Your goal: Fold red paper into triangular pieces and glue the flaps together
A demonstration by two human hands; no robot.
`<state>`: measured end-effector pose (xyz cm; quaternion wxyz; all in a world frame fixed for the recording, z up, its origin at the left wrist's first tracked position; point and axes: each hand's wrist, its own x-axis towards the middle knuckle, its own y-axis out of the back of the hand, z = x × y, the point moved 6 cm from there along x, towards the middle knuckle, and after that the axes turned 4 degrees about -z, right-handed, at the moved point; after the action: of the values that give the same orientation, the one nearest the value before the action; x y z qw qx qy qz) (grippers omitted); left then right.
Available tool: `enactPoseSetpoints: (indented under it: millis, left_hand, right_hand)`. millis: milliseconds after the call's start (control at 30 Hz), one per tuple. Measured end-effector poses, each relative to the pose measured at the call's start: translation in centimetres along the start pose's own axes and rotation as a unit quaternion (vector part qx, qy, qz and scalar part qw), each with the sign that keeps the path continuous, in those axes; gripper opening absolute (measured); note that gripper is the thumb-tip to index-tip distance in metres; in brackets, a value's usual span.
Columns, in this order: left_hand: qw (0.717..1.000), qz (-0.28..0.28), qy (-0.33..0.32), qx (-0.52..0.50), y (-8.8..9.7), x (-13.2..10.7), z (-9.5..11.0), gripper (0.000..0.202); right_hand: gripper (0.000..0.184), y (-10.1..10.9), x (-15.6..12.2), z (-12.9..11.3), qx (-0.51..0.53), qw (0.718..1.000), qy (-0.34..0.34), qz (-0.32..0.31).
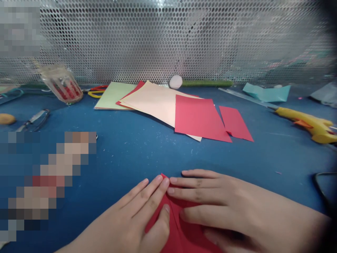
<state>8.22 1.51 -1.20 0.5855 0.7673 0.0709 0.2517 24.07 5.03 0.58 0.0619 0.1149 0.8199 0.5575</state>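
Note:
A folded piece of red paper [181, 228] lies on the blue table top [126, 147] at the near edge. My left hand [139, 218] lies flat on its left part, fingers stretched toward the paper's upper tip. My right hand [223, 207] presses flat on its right part, fingers extended leftward and meeting the left fingertips at the tip. Much of the paper is hidden under both hands.
A stack of green, cream and red sheets [158, 102] lies mid-table, with two red pieces [200, 117] on its right. A yellow glue gun [308, 123] is at right, a clear jar [61, 84] and scissors [96, 91] at left. A perforated metal screen [168, 38] stands behind.

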Motion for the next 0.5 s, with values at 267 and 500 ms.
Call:
enactPoseSetpoints:
  millis: [267, 500]
  left_hand:
    - [1.000, 0.007, 0.014, -0.020, -0.44, -0.70, 0.34, 0.036]
    - [1.000, -0.003, 0.005, 0.000, -0.06, -0.51, 0.08, 0.040]
  right_hand:
    - [0.034, -0.18, -0.49, -0.15, -0.020, 1.000, 0.011, 0.020]
    - [0.031, -0.07, -0.69, -0.01, -0.014, 0.999, -0.004, 0.049]
